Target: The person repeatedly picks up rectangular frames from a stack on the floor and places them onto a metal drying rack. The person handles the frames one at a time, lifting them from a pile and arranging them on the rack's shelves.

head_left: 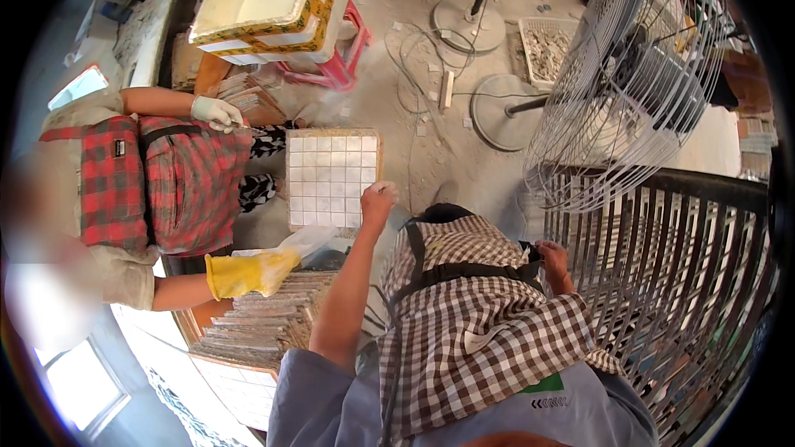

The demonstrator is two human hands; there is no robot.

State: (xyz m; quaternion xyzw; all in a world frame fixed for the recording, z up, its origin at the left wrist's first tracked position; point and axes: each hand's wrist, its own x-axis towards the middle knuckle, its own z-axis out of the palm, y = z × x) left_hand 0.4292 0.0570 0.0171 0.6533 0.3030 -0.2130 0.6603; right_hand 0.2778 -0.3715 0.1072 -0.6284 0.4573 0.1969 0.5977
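Now, in the head view, the left hand (380,197) is curled nearly closed by the right edge of the tiled board (380,156); I cannot tell if it grips anything. The right hand (555,261), half curled, meets a black item (533,260). White squares (325,175) already cover the board; what remains is not visible.

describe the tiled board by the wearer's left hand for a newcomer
Find the red plaid apron. To its right, beside the wearer's left hand, is the tiled board. Its white grid faces the camera, unlike the edge-on stacked boards.
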